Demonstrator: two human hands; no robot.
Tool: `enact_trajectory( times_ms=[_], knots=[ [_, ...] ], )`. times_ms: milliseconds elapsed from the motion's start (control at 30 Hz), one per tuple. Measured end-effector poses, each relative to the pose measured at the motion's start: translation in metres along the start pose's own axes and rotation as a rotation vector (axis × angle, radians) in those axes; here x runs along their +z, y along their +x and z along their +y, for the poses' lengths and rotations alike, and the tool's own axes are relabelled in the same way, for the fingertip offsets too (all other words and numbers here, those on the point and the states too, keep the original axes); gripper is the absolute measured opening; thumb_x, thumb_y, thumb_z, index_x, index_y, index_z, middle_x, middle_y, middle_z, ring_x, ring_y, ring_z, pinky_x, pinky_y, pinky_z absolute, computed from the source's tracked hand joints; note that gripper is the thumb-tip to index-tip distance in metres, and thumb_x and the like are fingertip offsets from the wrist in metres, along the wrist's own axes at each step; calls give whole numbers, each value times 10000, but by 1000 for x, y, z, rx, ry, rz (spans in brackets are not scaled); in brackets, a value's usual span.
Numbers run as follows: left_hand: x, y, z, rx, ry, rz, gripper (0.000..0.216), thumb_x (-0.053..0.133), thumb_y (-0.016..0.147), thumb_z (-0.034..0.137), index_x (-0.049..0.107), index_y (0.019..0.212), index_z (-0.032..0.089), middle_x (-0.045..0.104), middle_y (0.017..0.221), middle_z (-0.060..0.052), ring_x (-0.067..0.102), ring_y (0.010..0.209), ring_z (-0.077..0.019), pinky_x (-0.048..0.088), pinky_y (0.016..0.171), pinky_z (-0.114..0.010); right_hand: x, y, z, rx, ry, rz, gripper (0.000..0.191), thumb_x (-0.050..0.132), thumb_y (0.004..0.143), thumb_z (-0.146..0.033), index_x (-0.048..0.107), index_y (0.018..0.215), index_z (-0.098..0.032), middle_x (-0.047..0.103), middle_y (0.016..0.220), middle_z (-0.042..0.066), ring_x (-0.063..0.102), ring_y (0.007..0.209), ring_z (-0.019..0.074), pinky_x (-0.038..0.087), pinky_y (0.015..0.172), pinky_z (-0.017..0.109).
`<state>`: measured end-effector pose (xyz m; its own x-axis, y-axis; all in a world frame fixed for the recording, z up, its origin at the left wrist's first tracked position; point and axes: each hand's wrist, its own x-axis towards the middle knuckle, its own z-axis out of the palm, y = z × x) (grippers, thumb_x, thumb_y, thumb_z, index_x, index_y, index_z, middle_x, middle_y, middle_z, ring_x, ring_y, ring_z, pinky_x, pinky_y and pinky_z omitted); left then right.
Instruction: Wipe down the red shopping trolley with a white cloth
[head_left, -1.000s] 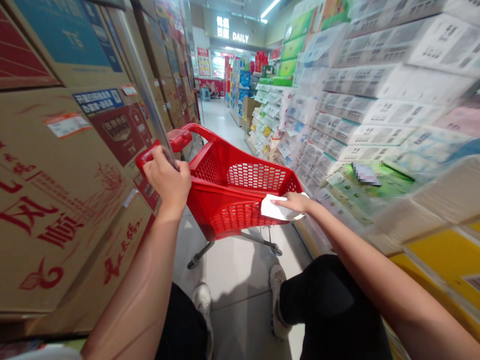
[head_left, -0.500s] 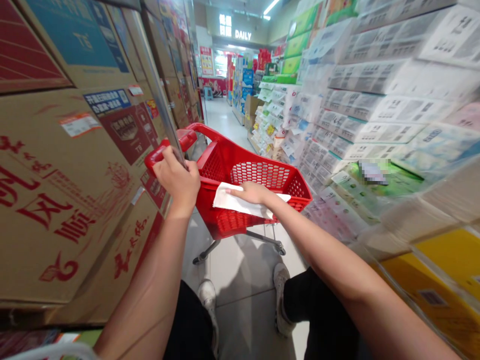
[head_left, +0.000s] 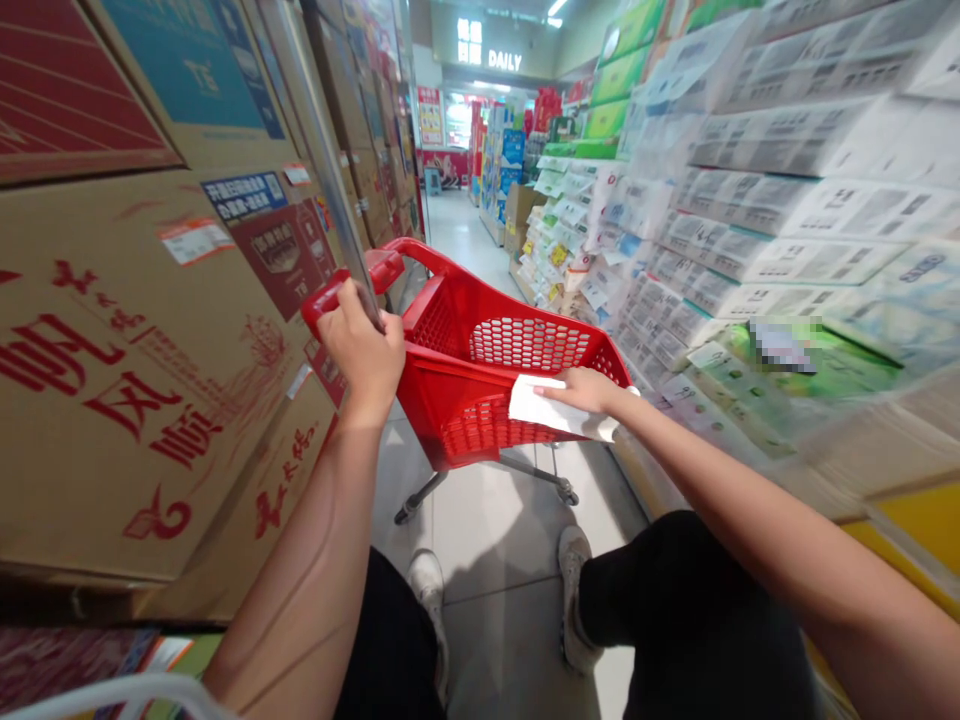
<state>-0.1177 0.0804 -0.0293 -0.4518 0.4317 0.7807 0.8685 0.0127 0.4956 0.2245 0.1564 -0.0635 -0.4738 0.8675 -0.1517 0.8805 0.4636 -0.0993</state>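
Observation:
A red plastic shopping cart (head_left: 465, 375) stands in front of me, its perforated basket turned sideways. My left hand (head_left: 364, 345) is closed around the lower end of an upright metal pole (head_left: 330, 150), right beside the cart's red handle (head_left: 386, 268). My right hand (head_left: 589, 388) holds a folded white cloth (head_left: 536, 398) against the near upper side of the basket, toward its front end. The cloth hangs partly over the outer wall, and its far corner shows past the wrist. Fingers under the cloth are hidden.
Stacked cardboard cartons (head_left: 112, 380) rise close on the left. Wrapped packs of tissue-like goods (head_left: 750, 220) are piled on the right, with yellow boxes (head_left: 926, 525) below. The tiled aisle floor (head_left: 454, 215) runs ahead. My shoes (head_left: 576, 590) are near the cart's wheels.
My right hand has slid the cloth to the right along the basket's side, toward the front end. My left hand keeps its hold on the pole. The whole view has shifted slightly.

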Motion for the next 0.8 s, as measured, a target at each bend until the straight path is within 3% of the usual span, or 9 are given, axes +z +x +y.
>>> enact_trajectory(
  times_ms=[133,267,400,467,633,700,800],
  knots=[
    [3,-3,5,6,11,-1,485,525,809,196,512,1288,122,637,1039,-158,595,1052,-341,386,993,-492,7,-21,41,78,-32,31,830,302,885,-854,767,943,-170,765,948,165,711,886,301,430,691,305],
    [8,-9,16,-23,-2,7,468,511,810,193,503,1272,116,632,1046,-166,594,1067,-347,356,1022,-510,13,-30,49,94,-152,141,732,327,943,-751,758,1006,-162,761,1008,176,701,967,312,415,736,305],
    [12,-15,28,-57,-22,9,469,519,791,197,507,1254,119,621,1056,-175,586,1093,-361,334,1040,-531,15,-22,8,15,-194,250,621,348,978,-655,719,1141,-184,756,1072,157,693,1002,312,418,777,316],
    [12,-18,33,-61,-30,8,475,527,785,204,510,1253,126,620,1070,-177,582,1107,-366,331,1043,-540,12,-12,-31,-39,-161,307,587,326,997,-626,665,1245,-216,752,1108,135,690,1008,303,423,797,323],
    [15,-20,38,-30,-17,13,477,528,788,219,519,1254,121,629,1083,-184,592,1098,-363,346,1032,-531,-1,15,-124,-144,-35,424,555,263,1020,-615,589,1270,-242,751,1058,103,687,968,286,436,812,330],
    [16,-18,35,-30,-26,-2,483,526,788,219,512,1261,122,629,1095,-184,588,1114,-363,339,1042,-534,-4,19,-138,-175,18,451,547,248,1024,-616,564,1279,-250,747,1041,83,687,956,282,445,814,333],
    [17,-14,27,-21,-37,-30,503,517,793,220,493,1284,114,624,1107,-194,578,1137,-370,322,1058,-549,-2,15,-125,-259,88,476,587,289,998,-676,517,1329,-247,719,1162,77,669,1032,280,453,846,334]
  ],
)
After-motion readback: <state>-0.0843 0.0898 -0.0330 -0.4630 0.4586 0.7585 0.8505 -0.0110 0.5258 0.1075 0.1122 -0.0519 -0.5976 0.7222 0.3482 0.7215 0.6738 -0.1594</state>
